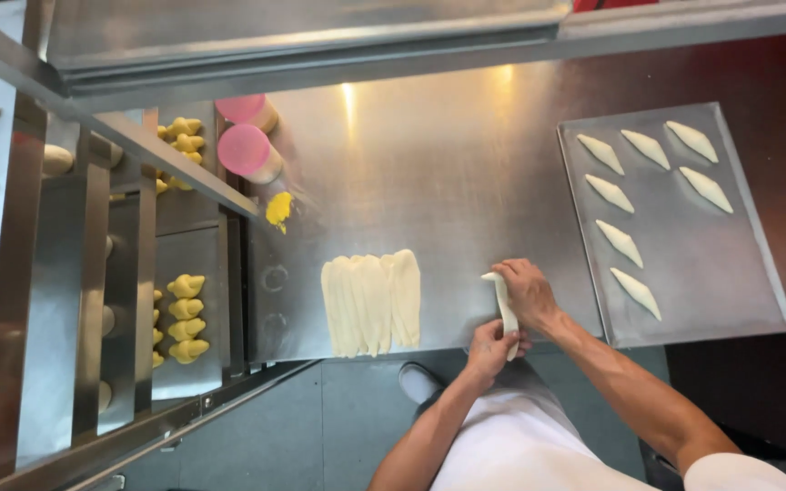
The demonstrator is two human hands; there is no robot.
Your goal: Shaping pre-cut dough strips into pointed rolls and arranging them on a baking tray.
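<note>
Stretching a dough strip (505, 309) right of the cut dough pile (372, 303), left hand (493, 347) and right hand (528, 291) pinch its ends; even, gentle tension probably prevents tearing.

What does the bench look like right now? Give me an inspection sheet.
Surface: steel table, shiny.
Job's things: dough strip held between both hands; stack of dough strips beside it; baking tray with seven shaped pieces.
Clutter: two pink-capped bottles, yellow smear.
Hands: left hand at the strip's near end, right hand at its far end.
Cables: nothing seen.
Surroundings: rack with yellow pastries; grey floor.
</note>
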